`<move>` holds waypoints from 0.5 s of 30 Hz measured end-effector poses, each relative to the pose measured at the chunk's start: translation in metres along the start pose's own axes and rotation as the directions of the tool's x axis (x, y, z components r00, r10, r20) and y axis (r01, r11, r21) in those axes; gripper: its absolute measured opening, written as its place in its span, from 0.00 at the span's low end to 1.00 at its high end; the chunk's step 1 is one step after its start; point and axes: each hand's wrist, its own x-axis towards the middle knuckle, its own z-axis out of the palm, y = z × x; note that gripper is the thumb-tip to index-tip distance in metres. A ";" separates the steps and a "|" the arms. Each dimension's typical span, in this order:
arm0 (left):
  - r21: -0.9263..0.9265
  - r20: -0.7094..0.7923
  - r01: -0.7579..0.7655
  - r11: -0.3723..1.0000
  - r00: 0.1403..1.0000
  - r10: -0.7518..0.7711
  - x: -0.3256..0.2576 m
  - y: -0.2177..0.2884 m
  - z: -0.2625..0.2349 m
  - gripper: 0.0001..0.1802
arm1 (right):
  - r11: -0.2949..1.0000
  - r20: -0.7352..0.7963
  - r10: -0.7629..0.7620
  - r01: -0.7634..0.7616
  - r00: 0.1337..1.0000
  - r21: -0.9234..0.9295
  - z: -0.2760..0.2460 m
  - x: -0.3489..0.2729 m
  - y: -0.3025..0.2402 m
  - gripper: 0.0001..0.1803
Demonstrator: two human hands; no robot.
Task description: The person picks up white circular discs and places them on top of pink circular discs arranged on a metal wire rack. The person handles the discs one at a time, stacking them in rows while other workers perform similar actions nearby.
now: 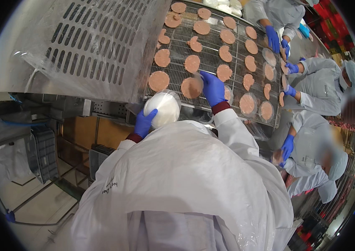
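My left hand [145,122], in a blue glove, grips a thick stack of round white film sheets [162,110] at the near edge of the wire mesh conveyor [213,46]. Blue-gloved too, my right hand [213,89] reaches over the belt. Its fingers pinch a thin clear film disc [199,80], which partly overlies a round pink meat patty [190,88]. Several more patties lie in rows on the mesh, some whole, others curved or broken. Clear discs cover a few toward the right, such as the patty [248,103] near the belt's front edge.
A slotted metal cover [81,37] draped in clear plastic stands left of the belt. Co-workers in pale coats and blue gloves line the right side, one co-worker's hand [272,39] near the belt. A grey crate [43,152] is at lower left. White stacks [223,6] sit at the far end.
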 end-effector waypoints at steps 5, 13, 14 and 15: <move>-0.079 -0.069 -0.009 0.997 0.998 0.003 -0.005 -0.010 -0.023 0.21 | 0.757 0.204 -0.279 0.346 0.938 -0.554 0.065 -0.057 0.015 0.25; -0.088 -0.058 -0.033 0.996 0.998 0.028 -0.017 -0.006 -0.034 0.20 | 0.764 0.377 -0.522 0.616 0.765 -0.192 0.111 -0.003 -0.033 0.19; -0.072 -0.048 -0.050 0.996 0.998 0.047 -0.017 -0.005 -0.035 0.20 | 0.885 0.486 -0.368 0.459 0.792 -0.077 0.109 0.000 -0.029 0.15; -0.094 -0.069 -0.054 0.994 0.997 0.047 -0.016 -0.006 -0.037 0.20 | 0.946 0.497 -0.299 0.323 0.814 0.041 0.098 0.003 -0.050 0.15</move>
